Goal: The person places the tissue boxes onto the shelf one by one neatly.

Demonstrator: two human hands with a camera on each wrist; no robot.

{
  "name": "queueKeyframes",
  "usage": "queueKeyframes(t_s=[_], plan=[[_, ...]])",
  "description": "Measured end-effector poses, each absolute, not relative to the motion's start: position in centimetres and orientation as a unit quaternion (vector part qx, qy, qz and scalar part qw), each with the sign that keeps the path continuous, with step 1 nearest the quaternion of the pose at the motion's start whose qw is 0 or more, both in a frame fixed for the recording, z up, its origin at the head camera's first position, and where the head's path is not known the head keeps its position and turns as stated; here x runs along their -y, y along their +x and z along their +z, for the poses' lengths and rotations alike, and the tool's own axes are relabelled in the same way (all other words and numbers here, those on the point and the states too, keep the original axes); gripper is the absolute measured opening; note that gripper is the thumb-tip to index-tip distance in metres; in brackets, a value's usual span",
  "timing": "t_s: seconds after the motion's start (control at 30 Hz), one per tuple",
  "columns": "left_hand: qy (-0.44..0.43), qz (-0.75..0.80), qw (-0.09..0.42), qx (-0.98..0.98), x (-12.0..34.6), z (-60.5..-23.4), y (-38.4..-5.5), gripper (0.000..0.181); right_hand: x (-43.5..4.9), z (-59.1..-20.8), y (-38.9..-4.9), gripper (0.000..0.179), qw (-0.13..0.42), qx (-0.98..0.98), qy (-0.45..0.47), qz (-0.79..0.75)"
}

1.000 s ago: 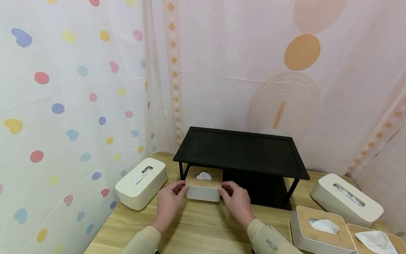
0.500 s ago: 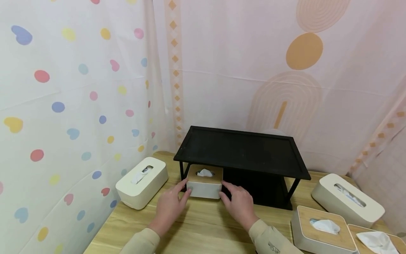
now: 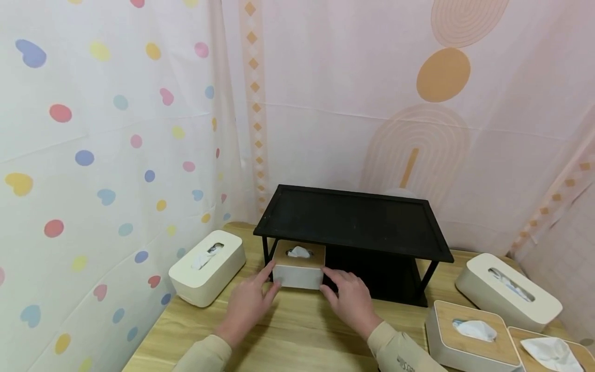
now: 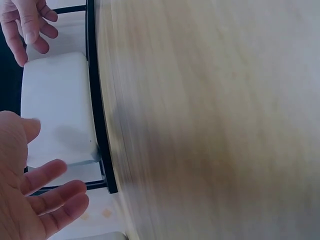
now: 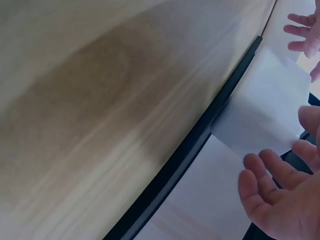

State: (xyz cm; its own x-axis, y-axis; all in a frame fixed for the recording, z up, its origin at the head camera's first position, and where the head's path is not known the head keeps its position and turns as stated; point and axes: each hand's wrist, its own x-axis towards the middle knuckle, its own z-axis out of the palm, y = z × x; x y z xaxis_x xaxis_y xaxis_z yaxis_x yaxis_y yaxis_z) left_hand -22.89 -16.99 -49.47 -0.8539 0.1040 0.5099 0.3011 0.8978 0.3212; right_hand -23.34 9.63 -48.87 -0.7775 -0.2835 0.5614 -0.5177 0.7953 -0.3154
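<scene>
A tissue box (image 3: 299, 276) with a white body, a wooden lid and a tuft of tissue sits at the left end of the lower shelf of the black rack (image 3: 353, 222). The rack's top covers its rear edge. At the box's front left corner is my left hand (image 3: 248, 306), its fingertips at the side. My right hand (image 3: 350, 299) is at the front right corner in the same way. In both wrist views the fingers are spread and loosely extended beside the box's white front (image 4: 57, 107); whether every fingertip touches cannot be told.
A cream tissue box (image 3: 209, 268) stands left of the rack. To the right are another cream box (image 3: 509, 292) and two wooden-lidded ones, a nearer one (image 3: 476, 336) and one partly cut off (image 3: 558, 351). Patterned curtains hang behind the wooden table (image 3: 297, 336).
The tissue box has slid slightly back, deeper under the rack's top. Both hands have loosened from a pinch on its sides to straighter fingers at its corners.
</scene>
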Motion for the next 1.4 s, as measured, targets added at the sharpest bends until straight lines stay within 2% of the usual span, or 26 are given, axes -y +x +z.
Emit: queueKeyframes(t_s=[0.2, 0.47, 0.83, 1.4], plan=[[-0.106, -0.194, 0.185, 0.958, 17.2, -49.3, -23.0, 0.072, -9.8, -48.5, -23.5, 0.053, 0.171, 0.927, 0.214, 0.255], [-0.088, -0.212, 0.132, 0.964, 17.7, -49.3, -23.9, 0.082, -9.3, -48.1, -24.1, 0.056, 0.143, 0.935, 0.214, 0.245], [-0.099, -0.188, 0.118, 0.970, 18.1, -49.0, -25.0, 0.087, -8.6, -47.6, -24.8, 0.058, 0.120, 0.941, 0.209, 0.237], [-0.086, -0.176, 0.105, 0.975, 18.4, -49.0, -25.5, 0.089, -8.4, -47.7, -25.0, 0.058, 0.114, 0.938, 0.219, 0.244]])
